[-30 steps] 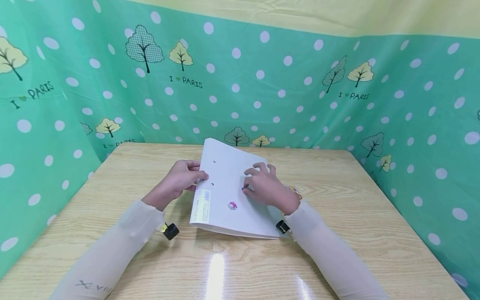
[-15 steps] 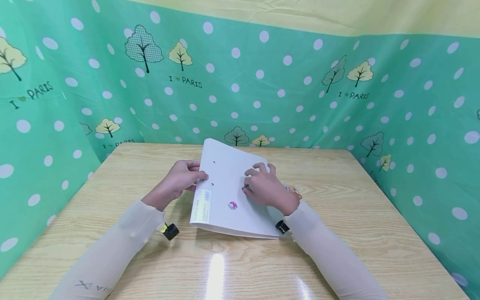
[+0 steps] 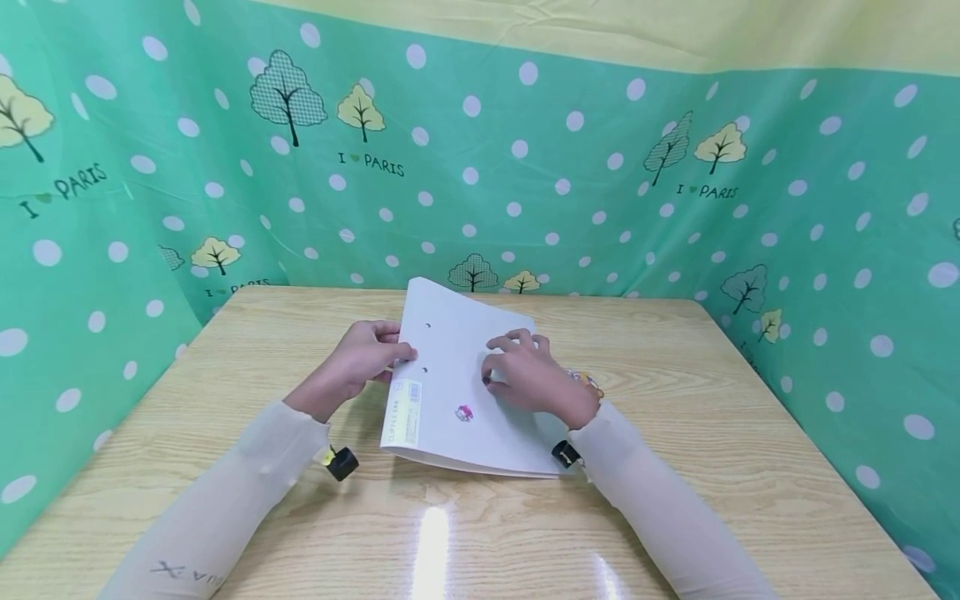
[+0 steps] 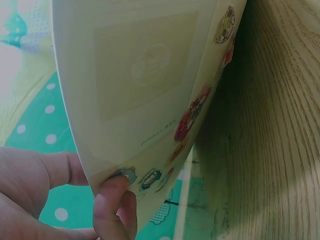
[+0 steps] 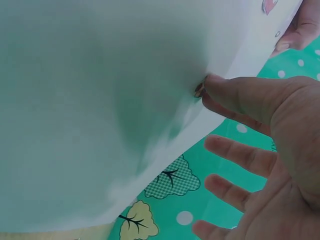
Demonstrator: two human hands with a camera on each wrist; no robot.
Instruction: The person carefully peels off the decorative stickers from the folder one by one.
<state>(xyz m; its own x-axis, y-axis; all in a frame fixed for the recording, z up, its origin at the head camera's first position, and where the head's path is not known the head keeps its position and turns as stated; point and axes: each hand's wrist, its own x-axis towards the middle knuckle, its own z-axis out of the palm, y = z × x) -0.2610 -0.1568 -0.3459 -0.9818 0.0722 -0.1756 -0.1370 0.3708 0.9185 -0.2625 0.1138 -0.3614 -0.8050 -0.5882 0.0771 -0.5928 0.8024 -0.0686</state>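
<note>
White folder (image 3: 456,350) pinched in left hand (image 3: 363,358), scrap (image 5: 200,90) in right hand (image 3: 528,375), sticker row (image 4: 192,115) only in left wrist view.

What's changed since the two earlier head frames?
Very little: the right hand's raised fingers dipped slightly toward the wearer; its thumb and index fingertips, at a small dark piece, shifted slightly left. No visible grab or release. The left hand still grips the white folder, practically unmoved.

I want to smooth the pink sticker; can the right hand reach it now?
Probably yes: nothing covers the pink sticker on the folder and the right hand is near, though it pinches a dark piece.
</note>
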